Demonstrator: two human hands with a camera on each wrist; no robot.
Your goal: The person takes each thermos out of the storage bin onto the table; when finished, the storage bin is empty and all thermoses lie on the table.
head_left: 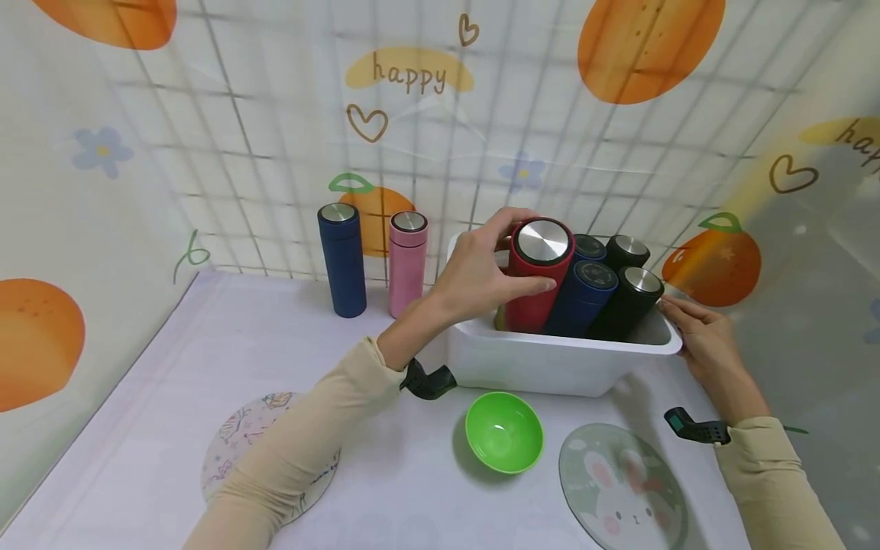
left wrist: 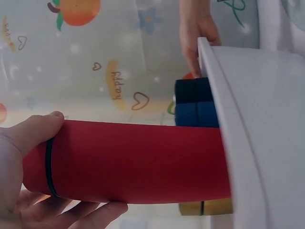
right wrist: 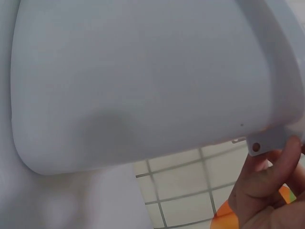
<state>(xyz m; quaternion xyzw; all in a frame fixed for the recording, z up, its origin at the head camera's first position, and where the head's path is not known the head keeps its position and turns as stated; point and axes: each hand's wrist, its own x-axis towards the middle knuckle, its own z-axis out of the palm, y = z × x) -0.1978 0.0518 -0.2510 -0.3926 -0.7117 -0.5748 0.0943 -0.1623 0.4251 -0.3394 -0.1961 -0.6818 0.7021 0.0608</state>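
My left hand grips a red thermos with a silver lid near its top. In the left wrist view the thermos stands partly above the rim of the white bin, its lower end hidden behind the wall. My right hand pinches the right end of the white bin; the right wrist view shows the thumb on a small tab at its rim. Inside the bin lean blue thermoses and black thermoses, with a yellowish one partly hidden behind the red one.
A dark blue thermos and a pink thermos stand upright left of the bin. In front are a green bowl, a round rabbit mat and a patterned round mat partly under my left sleeve. A curtained wire grid stands behind.
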